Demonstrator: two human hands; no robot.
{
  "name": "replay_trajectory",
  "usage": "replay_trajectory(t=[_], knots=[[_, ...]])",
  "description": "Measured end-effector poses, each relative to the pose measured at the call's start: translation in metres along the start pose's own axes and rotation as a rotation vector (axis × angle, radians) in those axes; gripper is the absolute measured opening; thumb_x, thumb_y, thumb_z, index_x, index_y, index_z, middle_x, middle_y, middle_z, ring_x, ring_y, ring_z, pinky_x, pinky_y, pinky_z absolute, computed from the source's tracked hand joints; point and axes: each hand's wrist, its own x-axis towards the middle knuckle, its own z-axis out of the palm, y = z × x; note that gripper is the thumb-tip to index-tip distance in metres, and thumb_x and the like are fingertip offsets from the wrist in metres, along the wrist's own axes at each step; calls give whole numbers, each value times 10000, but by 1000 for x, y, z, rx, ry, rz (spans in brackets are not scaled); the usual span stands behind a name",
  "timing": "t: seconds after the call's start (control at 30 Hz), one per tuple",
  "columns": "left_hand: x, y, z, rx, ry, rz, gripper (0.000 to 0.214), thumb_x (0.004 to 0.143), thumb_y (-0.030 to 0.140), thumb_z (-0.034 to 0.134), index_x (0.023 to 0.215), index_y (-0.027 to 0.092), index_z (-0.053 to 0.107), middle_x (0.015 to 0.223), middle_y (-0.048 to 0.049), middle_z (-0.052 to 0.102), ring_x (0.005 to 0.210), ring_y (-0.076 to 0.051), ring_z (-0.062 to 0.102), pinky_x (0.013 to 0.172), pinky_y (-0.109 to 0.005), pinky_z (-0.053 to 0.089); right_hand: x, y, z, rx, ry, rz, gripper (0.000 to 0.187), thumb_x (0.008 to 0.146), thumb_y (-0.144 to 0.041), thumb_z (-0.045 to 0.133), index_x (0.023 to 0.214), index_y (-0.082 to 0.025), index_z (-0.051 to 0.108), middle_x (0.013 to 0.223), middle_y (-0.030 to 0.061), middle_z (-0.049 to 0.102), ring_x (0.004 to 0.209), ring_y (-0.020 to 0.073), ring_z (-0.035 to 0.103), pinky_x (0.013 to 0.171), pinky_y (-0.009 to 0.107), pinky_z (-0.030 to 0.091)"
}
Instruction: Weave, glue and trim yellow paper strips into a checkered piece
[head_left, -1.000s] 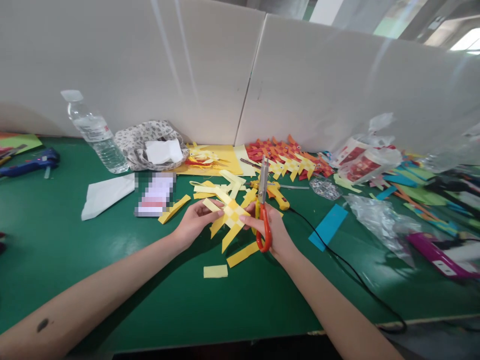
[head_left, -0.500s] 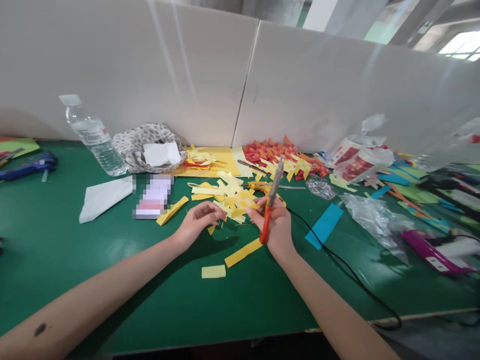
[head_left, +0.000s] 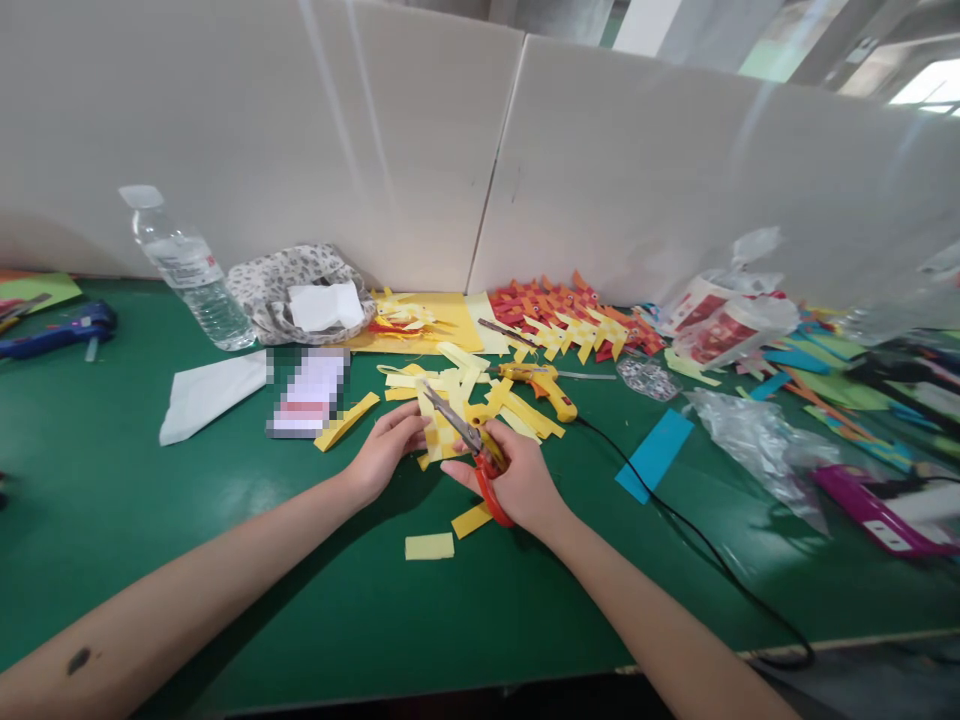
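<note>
My right hand [head_left: 521, 475] is closed round the red-handled scissors [head_left: 491, 485], whose blades point up and left across a woven yellow paper piece [head_left: 441, 432]. At the left edge of that piece, my left hand [head_left: 390, 450] pinches it between thumb and fingers. Loose yellow paper strips [head_left: 529, 415] lie just behind the hands. A yellow glue gun [head_left: 544, 385] rests beyond my right hand, its black cord running right. In front of the hands are a darker yellow strip [head_left: 471, 520] and a short pale yellow strip [head_left: 429, 547].
Left stand a water bottle [head_left: 191, 270], a patterned cloth bag [head_left: 296, 265] and a phone [head_left: 307, 395]. Red and yellow woven paper pieces [head_left: 555, 310] lie against the partition. Rightward are a blue strip [head_left: 656, 455], clear plastic [head_left: 750, 440], wrapped cups [head_left: 739, 325] and a purple tool [head_left: 874, 510].
My right hand has moved left and down, and the scissors have swung from upright to leaning left over the woven paper. The glue gun and nearby strips are now uncovered.
</note>
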Motion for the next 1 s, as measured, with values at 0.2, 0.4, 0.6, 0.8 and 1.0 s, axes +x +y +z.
replay_trajectory(t=[0.2, 0.4, 0.6, 0.8, 1.0], knots=[[0, 1, 1, -30, -27, -30, 388, 758, 458, 644, 999, 158, 697, 868, -71, 701, 760, -163, 635, 735, -277, 479, 3, 0, -1, -64, 101, 2, 380, 613, -473, 716, 642, -217, 436, 567, -42, 468, 508, 105, 392, 478, 237, 353], [0, 2, 2, -26, 19, 48, 321, 711, 406, 710, 918, 162, 682, 812, -31, 674, 719, -125, 617, 646, -222, 484, 4, 4, -2, -243, 114, -18, 384, 692, -474, 641, 665, -235, 341, 596, -45, 474, 521, 115, 439, 503, 240, 345], [1, 3, 2, -88, 81, 72, 297, 691, 362, 739, 816, 185, 537, 687, 21, 651, 651, -102, 624, 608, -199, 492, 5, 3, -4, -532, 92, 37, 343, 717, -522, 591, 802, -220, 453, 797, 43, 617, 706, 205, 593, 554, 272, 372], [0, 4, 2, -79, 96, 61, 318, 698, 406, 723, 802, 172, 534, 642, 26, 638, 570, -82, 599, 559, -183, 485, 5, 3, -4, -616, 3, 96, 411, 742, -559, 550, 948, -206, 509, 936, 74, 658, 841, 243, 635, 604, 286, 413], [0, 4, 1, -100, 71, 79, 299, 690, 382, 737, 775, 174, 540, 584, 42, 615, 534, -72, 579, 556, -181, 485, 5, 3, -3, -661, -14, 80, 430, 746, -574, 542, 952, -196, 519, 925, 84, 658, 799, 231, 634, 576, 282, 403]])
